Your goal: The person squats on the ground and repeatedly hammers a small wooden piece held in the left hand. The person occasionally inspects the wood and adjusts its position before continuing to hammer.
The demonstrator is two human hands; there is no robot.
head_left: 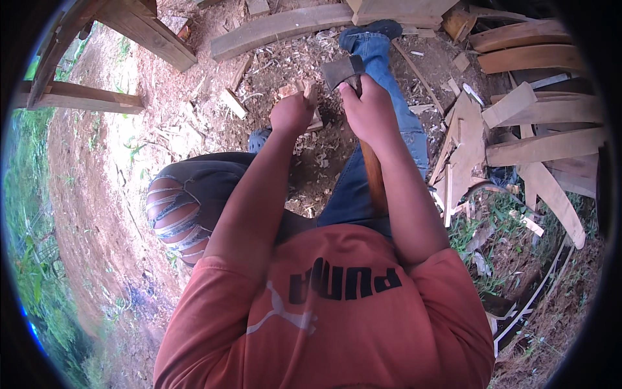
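My right hand (369, 107) is closed round a hatchet (342, 71) just below its dark metal head. The hatchet's long brown wooden handle (372, 170) runs back under my right forearm toward my lap. To the left of the blade, my left hand (290, 115) is closed on a small piece of wood (311, 94), whose pale end sticks up past the fingers. A short gap parts the blade from that piece. More light wood lies just beyond and below my left hand, partly hidden by it.
Wood chips (311, 52) litter the dirt around my outstretched leg (382, 65). A curved plank (278, 29) lies ahead. Curved boards (544, 107) are piled on the right. A wooden frame (149, 39) stands at the upper left.
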